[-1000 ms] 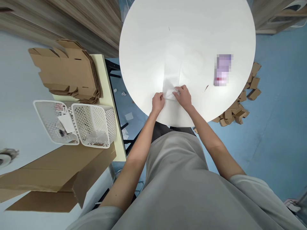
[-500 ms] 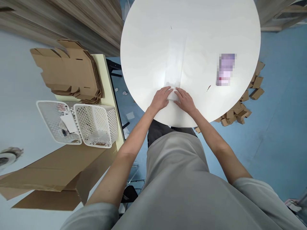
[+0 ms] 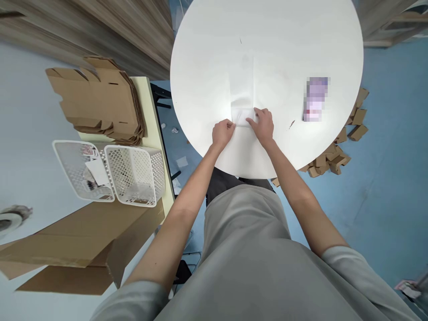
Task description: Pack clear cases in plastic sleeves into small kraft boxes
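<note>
A long, thin, translucent white sheet [image 3: 242, 91] lies flat on the round white table [image 3: 287, 147], pointing away from me. Its near end is doubled over into a short rectangular flap [image 3: 244, 117]. At the flap's left near corner, my left hand [image 3: 223, 133] is closed, thumb and fingertips pinched on the edge. My right hand [image 3: 264, 126] grips the flap's right side, its thumb on the near edge and its curled fingers by the right edge. Whether anything lies inside the fold I cannot tell.
A blurred purple-pink item [image 3: 315, 99] lies on the table's right. On a side table at left are stacked flat cardboard boxes [image 3: 100, 98] and two white perforated baskets [image 3: 132, 174]. An open carton [image 3: 76, 236] is below them. Small brown boxes [image 3: 329, 156] are heaped on the floor at right.
The sheet's near end, flat under my fingers before, is now folded over away from me. My left hand has closed to a pinch; the right has moved slightly right and forward.
</note>
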{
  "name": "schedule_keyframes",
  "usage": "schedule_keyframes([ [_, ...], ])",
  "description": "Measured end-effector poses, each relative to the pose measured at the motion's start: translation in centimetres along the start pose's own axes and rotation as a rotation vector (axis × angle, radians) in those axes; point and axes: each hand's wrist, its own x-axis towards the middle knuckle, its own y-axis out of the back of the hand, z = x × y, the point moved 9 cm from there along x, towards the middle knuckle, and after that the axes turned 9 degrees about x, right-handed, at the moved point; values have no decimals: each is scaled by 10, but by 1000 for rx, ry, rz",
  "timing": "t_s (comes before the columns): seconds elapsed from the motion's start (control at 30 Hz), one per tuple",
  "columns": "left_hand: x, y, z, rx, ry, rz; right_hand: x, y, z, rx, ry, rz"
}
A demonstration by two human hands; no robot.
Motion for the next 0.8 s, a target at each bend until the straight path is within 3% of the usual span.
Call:
schedule_keyframes([
  [0.07, 4, 2, 13, 57, -71, 89, 6, 0, -4, -37, 23, 5],
  [0.13, 6, 1, 35, 108, -258, 125, 9, -3, -14, -63, 99, -56],
  [0.23, 8, -11, 63, 180, -522, -9, 6, -16, -29, -54, 210, -250],
  [0.3, 11, -15, 67, 212, -578, -100, 1, -23, -34, -40, 246, -354],
  [0.4, 7, -13, 62, 247, -583, -149, -14, -25, -33, -46, 258, -411],
  [0.5, -18, -12, 51, 247, -571, -203, -46, -19, -31, -48, 274, -438],
  [0.63, -55, -10, 29, 106, -405, -284, -90, -8, -29, -2, 284, -465],
  [0.7, -61, -8, 22, 10, -313, -276, -93, -4, -27, 21, 256, -431],
  [0.8, -49, -6, 19, -18, -203, -171, -70, 0, -22, 38, 190, -307],
])
